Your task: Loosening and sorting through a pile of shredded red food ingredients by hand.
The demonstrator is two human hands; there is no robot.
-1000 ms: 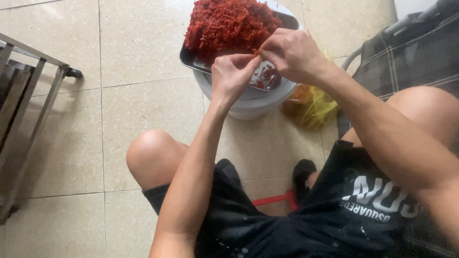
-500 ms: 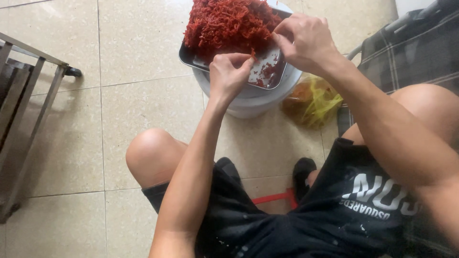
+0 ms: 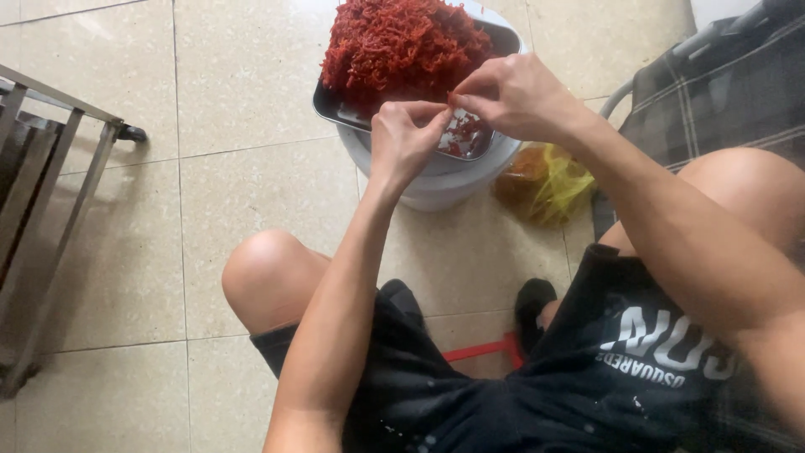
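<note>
A small red piece (image 3: pixel 451 104), likely a chili, sits just above the centre of the frame, pinched between both hands over the near end of a metal tray (image 3: pixel 329 104). It is too small and too covered by fingers to tell its long axis or which way it points. The left hand (image 3: pixel 404 138) has its fingers curled in, the tips pressed together on the red piece from the left. The right hand (image 3: pixel 516 96) comes in from the right, thumb and forefinger closed on the same piece, the other fingers folded.

The tray lies on a pale round bucket (image 3: pixel 436 186) and carries a heap of red chilies (image 3: pixel 398 46) at its far end. A yellow plastic bag (image 3: pixel 545 183) lies just right of the bucket on the tiled floor (image 3: pixel 243 193).
</note>
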